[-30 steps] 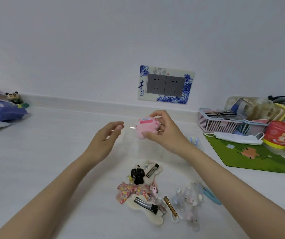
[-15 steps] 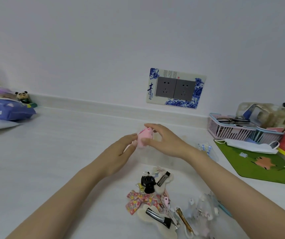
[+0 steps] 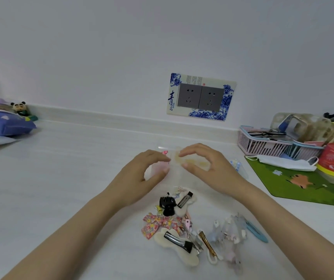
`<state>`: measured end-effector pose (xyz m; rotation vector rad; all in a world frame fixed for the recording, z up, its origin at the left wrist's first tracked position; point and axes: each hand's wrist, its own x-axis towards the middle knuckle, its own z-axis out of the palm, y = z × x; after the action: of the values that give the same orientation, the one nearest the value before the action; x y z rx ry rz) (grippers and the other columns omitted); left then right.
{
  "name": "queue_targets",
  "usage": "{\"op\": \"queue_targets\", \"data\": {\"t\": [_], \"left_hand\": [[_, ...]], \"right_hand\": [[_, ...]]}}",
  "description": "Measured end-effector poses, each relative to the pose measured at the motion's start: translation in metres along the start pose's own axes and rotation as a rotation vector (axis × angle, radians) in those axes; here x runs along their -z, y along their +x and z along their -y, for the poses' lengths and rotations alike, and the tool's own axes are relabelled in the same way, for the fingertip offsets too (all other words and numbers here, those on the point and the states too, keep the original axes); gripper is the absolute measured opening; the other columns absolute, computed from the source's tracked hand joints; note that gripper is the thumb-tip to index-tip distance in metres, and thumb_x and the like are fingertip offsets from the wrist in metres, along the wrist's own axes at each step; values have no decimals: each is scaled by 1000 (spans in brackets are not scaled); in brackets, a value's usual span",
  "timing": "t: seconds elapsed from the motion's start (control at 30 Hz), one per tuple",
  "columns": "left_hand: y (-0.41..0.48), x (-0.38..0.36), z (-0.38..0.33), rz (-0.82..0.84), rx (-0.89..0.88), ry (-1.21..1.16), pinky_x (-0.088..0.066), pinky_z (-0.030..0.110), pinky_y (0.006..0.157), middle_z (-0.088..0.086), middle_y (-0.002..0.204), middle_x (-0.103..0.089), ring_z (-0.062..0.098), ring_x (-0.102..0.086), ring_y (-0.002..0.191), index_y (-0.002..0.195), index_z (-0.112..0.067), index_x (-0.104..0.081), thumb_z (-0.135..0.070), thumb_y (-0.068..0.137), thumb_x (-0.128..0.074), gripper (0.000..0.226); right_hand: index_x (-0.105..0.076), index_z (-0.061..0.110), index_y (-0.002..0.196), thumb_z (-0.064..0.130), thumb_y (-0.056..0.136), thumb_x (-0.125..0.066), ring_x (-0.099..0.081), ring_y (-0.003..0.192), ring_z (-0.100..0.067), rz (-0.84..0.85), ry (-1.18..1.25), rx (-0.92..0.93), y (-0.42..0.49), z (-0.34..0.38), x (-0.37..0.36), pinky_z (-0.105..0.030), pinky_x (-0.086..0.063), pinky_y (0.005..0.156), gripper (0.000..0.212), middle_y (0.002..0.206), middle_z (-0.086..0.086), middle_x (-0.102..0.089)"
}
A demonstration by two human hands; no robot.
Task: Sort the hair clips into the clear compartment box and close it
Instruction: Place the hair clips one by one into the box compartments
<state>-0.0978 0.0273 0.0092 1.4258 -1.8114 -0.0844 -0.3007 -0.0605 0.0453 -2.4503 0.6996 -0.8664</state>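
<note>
The clear compartment box sits on the bench, just beyond the loose hair clips. A pink clip shows at its left side. The left hand curls around it, though whether it is gripping the clip is unclear. The right hand arches loosely over the box and holds nothing. It would be best to press the clip below the rim while the right hand steadies the box.

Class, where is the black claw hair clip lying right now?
Head view: the black plastic claw hair clip lies at the pile's far-left edge, just beyond the floral fabric bow, nearer than the left hand.
</note>
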Motion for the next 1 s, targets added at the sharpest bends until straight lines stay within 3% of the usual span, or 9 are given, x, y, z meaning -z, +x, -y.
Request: {"op": "queue_targets", "data": {"t": [0.1, 0.23, 0.43, 0.53, 0.63, 0.73, 0.8, 1.0], "left_hand": [[-1, -9, -22, -4, -77, 36, -40, 21, 93, -18, 106, -63, -4, -50, 106, 102, -32, -67, -53, 83, -48, 34], [-4, -22, -26, 167, -93, 97, -45, 31, 84, -17, 94, -70, 1, -57, 91, 98, -34, -72, -49, 81, -57, 27], [-8, -26, -23, 236, -33, 189, -43, 28, 88, -20, 97, -68, -1, -54, 93, 99, -34, -71, -59, 72, -61, 39], [-7, -28, -27, 274, -15, 189, -43, 24, 86, -22, 97, -67, -1, -54, 93, 101, -36, -69, -68, 66, -64, 48], [-8, -30, -32, 286, -4, 169, -45, 24, 82, -20, 94, -70, 0, -57, 90, 104, -37, -68, -62, 68, -68, 43], [-6, -30, -35, 217, 75, 43, -46, 22, 80, -16, 87, -70, 0, -59, 89, 97, -35, -71, -45, 77, -70, 23], [-4, -31, -36, 161, 124, -102, -45, 21, 77, -12, 81, -71, 4, -61, 84, 89, -33, -74, -37, 79, -70, 11], [7, -35, -49, 1, 142, -358, -47, 26, 80, -14, 82, -75, 6, -65, 78, 84, -30, -76, -33, 79, -70, 9]], "right_hand": [[-70, 27, 101, 28, 86, -64, -61, 100, -5, 92, 26, -34, -27, -5, 5, -22, -47, 89, 16, 102, 15, -68], [-65, 30, 115, 31, 87, -62, -54, 112, 6, 280, -77, -101, -46, -22, -3, -18, -41, 99, 28, 120, 18, -64], [-65, 28, 113, 28, 83, -68, -56, 104, 1, 269, -56, -97, -49, -28, -14, -19, -44, 90, 30, 112, 14, -63], [-66, 28, 107, 27, 83, -67, -58, 97, 2, 233, -96, -87, -51, -31, -11, -18, -44, 86, 24, 105, 16, -65], [-68, 29, 102, 27, 85, -64, -60, 92, -1, 180, -29, -124, -55, -32, -9, -23, -49, 85, 18, 98, 16, -68], [-71, 23, 96, 21, 87, -63, -63, 85, -11, 85, 125, -175, -55, -31, -7, -27, -50, 81, 12, 92, 7, -71], [-72, 19, 92, 17, 86, -65, -60, 77, -7, 0, 276, -200, -55, -26, -6, -22, -47, 75, 9, 85, 7, -70], [-71, 15, 90, 12, 81, -69, -65, 80, -5, -179, 574, -237, -51, -20, 4, -19, -53, 73, 9, 89, 3, -72]]}}
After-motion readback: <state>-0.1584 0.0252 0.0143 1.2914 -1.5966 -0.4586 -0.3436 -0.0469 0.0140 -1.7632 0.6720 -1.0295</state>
